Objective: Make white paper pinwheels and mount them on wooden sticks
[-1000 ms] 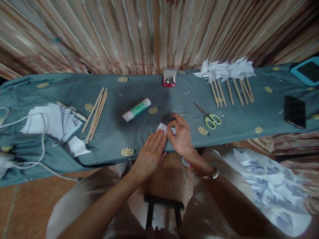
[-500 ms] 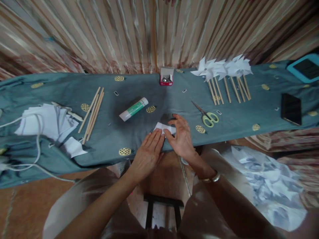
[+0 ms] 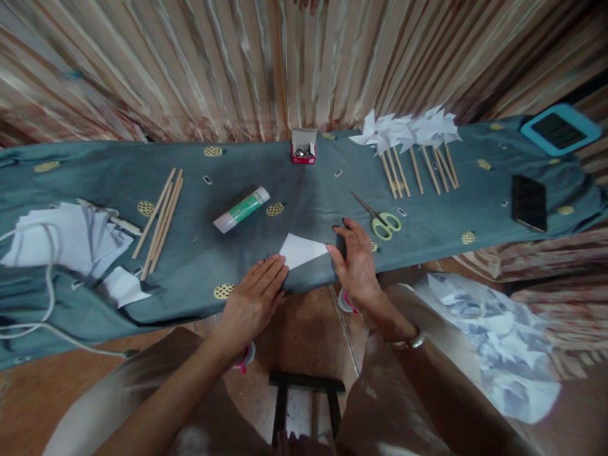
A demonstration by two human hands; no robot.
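A small folded piece of white paper (image 3: 301, 251) lies near the front edge of the cloth-covered table, broad at the left and narrowing to a tip at the right. My left hand (image 3: 251, 303) rests flat, its fingertips on the paper's lower left corner. At the right, my right hand (image 3: 357, 269) has its fingers spread, with the thumb touching or just beside the narrow tip. Green-handled scissors (image 3: 384, 225) lie just beyond my right hand. Farther back on the left is a green and white glue stick (image 3: 241, 209).
Wooden sticks (image 3: 161, 221) and a pile of white paper sheets (image 3: 61, 237) lie left, near a white cable (image 3: 51, 285). At the back are a red box (image 3: 303, 158) of small metal pieces and several paper pinwheels (image 3: 403, 132). A phone (image 3: 529, 202) and a blue-framed tablet (image 3: 560, 129) lie right.
My hands have moved apart, the left one toward the lower left, uncovering the paper, which now shows a wider kite-like shape. The whole view has shifted slightly.
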